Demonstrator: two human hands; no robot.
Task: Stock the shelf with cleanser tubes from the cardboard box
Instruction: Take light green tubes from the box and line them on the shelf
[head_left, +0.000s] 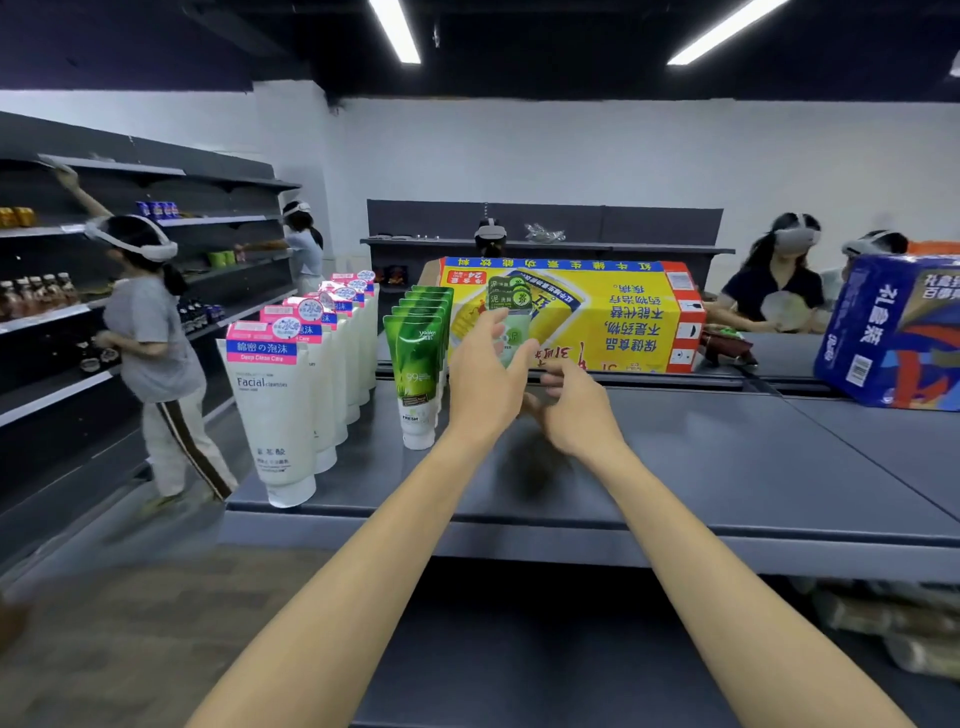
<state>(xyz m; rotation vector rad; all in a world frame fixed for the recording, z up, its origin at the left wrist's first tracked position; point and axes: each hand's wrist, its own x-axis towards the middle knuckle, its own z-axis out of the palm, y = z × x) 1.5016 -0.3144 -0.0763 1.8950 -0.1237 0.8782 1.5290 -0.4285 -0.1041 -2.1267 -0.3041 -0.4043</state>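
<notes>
At the centre of the frame the left hand (485, 374) wraps around a pale green cleanser tube (511, 332), upright and just right of the green tube row (421, 358) on the grey shelf (727, 467). The right hand (574, 410) hovers spread and empty just below it. Behind stands the yellow cardboard box (597, 317); the white tube row (306, 374) fills the left. Set down crooked or too close, the tube could tip and topple the neighbouring green row like dominoes

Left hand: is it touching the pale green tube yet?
Touching. The head view shows the left hand wrapped around the pale green tube, thumb across its front.
</notes>
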